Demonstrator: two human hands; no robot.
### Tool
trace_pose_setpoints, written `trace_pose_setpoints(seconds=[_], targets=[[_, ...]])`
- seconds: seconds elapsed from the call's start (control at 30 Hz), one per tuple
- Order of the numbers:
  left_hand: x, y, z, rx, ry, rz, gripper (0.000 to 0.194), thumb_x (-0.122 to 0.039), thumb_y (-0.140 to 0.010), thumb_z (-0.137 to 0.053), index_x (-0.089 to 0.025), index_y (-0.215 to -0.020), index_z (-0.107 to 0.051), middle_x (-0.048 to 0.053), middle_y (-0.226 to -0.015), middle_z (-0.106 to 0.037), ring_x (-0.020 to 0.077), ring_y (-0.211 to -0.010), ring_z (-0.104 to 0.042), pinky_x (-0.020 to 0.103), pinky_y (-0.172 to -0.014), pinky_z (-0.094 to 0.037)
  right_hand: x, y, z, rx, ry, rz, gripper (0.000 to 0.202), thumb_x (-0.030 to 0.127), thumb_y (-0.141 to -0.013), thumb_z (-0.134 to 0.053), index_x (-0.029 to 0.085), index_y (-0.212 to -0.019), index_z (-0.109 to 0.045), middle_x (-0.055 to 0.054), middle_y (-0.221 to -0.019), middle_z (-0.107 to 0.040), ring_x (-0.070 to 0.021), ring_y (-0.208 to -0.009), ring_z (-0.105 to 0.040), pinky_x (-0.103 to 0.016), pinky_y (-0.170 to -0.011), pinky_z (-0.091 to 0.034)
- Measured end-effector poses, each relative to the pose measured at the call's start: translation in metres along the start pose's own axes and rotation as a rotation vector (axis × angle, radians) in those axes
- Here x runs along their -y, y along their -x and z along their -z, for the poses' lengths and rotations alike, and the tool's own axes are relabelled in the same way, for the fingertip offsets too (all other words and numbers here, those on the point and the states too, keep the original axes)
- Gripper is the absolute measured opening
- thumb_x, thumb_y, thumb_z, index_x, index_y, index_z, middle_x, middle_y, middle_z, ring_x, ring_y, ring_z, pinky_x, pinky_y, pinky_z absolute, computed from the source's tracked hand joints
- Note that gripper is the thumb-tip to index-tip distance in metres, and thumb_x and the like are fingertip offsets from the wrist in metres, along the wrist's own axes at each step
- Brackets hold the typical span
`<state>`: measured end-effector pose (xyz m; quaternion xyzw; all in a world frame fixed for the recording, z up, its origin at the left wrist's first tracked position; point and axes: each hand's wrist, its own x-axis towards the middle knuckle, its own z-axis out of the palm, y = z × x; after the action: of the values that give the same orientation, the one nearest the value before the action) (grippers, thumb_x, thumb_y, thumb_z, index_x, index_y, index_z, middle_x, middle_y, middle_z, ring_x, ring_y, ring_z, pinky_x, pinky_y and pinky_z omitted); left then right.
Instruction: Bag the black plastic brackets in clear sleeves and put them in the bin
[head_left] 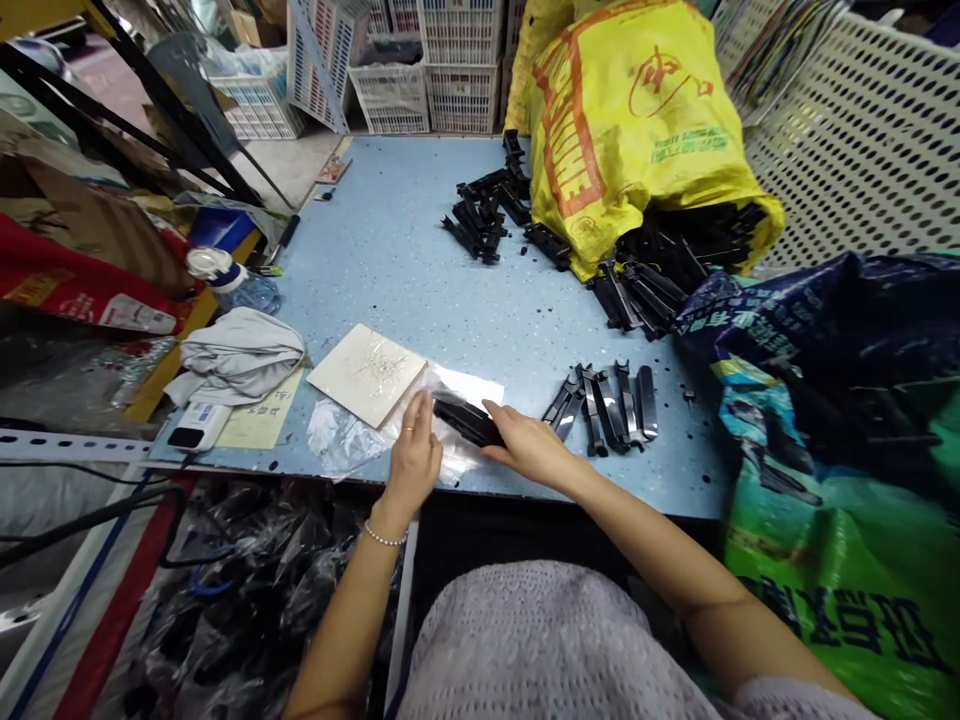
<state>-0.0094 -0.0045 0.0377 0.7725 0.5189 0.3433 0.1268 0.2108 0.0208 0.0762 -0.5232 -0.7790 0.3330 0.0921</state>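
Note:
Near the table's front edge, my left hand (415, 450) has its fingers pressed together on a clear plastic bag (345, 440), beside the left end of some long black plastic parts (469, 420). My right hand (529, 445) is closed around the right end of those parts, thumb on the near side. How many it holds cannot be made out. Thin clear plastic lies under and around both hands. Just left of them is a square cream board (367, 375) with small specks on it. A loose row of similar black parts (607, 405) lies right of my right hand.
A yellow bag (637, 110) spills black parts (637, 295) at the back right, near another pile (487, 205). A green and blue bag (832, 560) bounds the right side. A grey cloth (238, 352) and white device (199, 427) sit left. White crates (461, 95) stand behind.

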Motion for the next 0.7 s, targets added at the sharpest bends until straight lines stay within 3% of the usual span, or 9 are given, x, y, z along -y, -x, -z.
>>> trace_pose_setpoints(seconds=[0.13, 0.2, 0.27, 0.37, 0.43, 0.5, 0.57, 0.63, 0.7], targets=[[-0.022, 0.018, -0.009, 0.177, 0.091, -0.173, 0.076, -0.001, -0.089, -0.035, -0.022, -0.157, -0.009, 0.016, -0.159, -0.027, 0.0265, -0.147, -0.030, 0.046, -0.115, -0.039, -0.003, -0.026, -0.014, 0.071, -0.530, -0.033, 0.092, 0.035, -0.081, -0.069, 0.022, -0.155, -0.016, -0.010, -0.106, -0.066, -0.0230, -0.085, -0.065, -0.038, -0.077, -0.052], [-0.023, 0.024, -0.009, 0.177, 0.158, -0.128, 0.076, -0.001, -0.089, -0.035, -0.023, -0.157, -0.009, 0.015, -0.159, -0.028, 0.0257, -0.146, -0.031, 0.045, -0.115, -0.039, -0.004, -0.032, -0.022, 0.163, -0.906, -0.107, 0.082, 0.041, -0.084, -0.065, 0.022, -0.151, -0.023, -0.007, -0.098, -0.066, -0.0204, -0.077, -0.066, -0.037, -0.070, -0.055], [-0.018, 0.026, -0.006, 0.142, 0.195, -0.051, 0.075, -0.004, -0.090, -0.038, -0.025, -0.157, -0.011, 0.015, -0.159, -0.028, 0.0254, -0.145, -0.033, 0.044, -0.113, -0.041, 0.001, -0.027, -0.031, 0.213, -1.161, -0.168, 0.063, 0.048, -0.086, -0.061, 0.019, -0.139, -0.042, -0.008, -0.099, -0.066, -0.0218, -0.083, -0.067, -0.039, -0.071, -0.057], [-0.016, 0.025, 0.001, 0.147, 0.204, -0.072, 0.075, -0.012, -0.089, -0.049, -0.024, -0.156, -0.017, 0.016, -0.155, -0.034, 0.0272, -0.143, -0.036, 0.045, -0.112, -0.042, 0.023, -0.007, -0.043, 0.080, -1.119, -0.072, 0.050, 0.046, -0.083, -0.067, 0.017, -0.122, -0.057, -0.010, -0.112, -0.065, -0.0251, -0.104, -0.063, -0.041, -0.088, -0.054], [-0.024, 0.026, 0.012, 0.059, 0.216, -0.087, 0.067, -0.017, -0.087, -0.058, -0.024, -0.150, -0.035, 0.014, -0.146, -0.047, 0.0270, -0.136, -0.046, 0.045, -0.110, -0.044, 0.039, 0.012, -0.045, 0.054, -0.984, 0.072, 0.050, 0.040, -0.081, -0.071, 0.018, -0.124, -0.058, -0.011, -0.121, -0.063, -0.0254, -0.112, -0.059, -0.040, -0.096, -0.050], [-0.037, 0.034, 0.037, -0.061, 0.238, -0.003, 0.047, -0.021, -0.087, -0.062, -0.026, -0.134, -0.055, 0.010, -0.132, -0.059, 0.0248, -0.125, -0.056, 0.044, -0.107, -0.048, 0.049, 0.028, -0.038, 0.208, -0.951, 0.212, 0.054, 0.040, -0.085, -0.067, 0.020, -0.132, -0.053, -0.011, -0.125, -0.062, -0.0244, -0.113, -0.060, -0.039, -0.096, -0.050], [-0.044, 0.052, 0.077, -0.089, 0.236, 0.175, 0.032, -0.025, -0.087, -0.063, -0.028, -0.119, -0.065, 0.006, -0.125, -0.064, 0.0236, -0.118, -0.061, 0.043, -0.104, -0.050, 0.045, 0.041, -0.021, 0.357, -0.938, 0.273, 0.056, 0.043, -0.090, -0.060, 0.022, -0.140, -0.047, -0.010, -0.125, -0.064, -0.0220, -0.107, -0.064, -0.037, -0.092, -0.052], [-0.032, 0.079, 0.123, -0.032, 0.162, 0.412, 0.028, -0.034, -0.085, -0.064, -0.029, -0.113, -0.068, 0.004, -0.125, -0.066, 0.0249, -0.116, -0.062, 0.043, -0.103, -0.050, 0.027, 0.048, 0.000, 0.280, -0.732, 0.149, 0.051, 0.045, -0.094, -0.053, 0.023, -0.140, -0.047, -0.010, -0.118, -0.068, -0.0218, -0.099, -0.069, -0.037, -0.088, -0.053], [0.002, 0.115, 0.163, -0.002, -0.020, 0.690, 0.029, -0.046, -0.081, -0.064, -0.029, -0.104, -0.071, 0.003, -0.119, -0.069, 0.0280, -0.112, -0.064, 0.046, -0.102, -0.050, 0.001, 0.051, 0.017, 0.055, -0.300, -0.143, 0.048, 0.048, -0.097, -0.048, 0.020, -0.136, -0.052, -0.014, -0.104, -0.072, -0.0270, -0.092, -0.071, -0.042, -0.085, -0.052]])
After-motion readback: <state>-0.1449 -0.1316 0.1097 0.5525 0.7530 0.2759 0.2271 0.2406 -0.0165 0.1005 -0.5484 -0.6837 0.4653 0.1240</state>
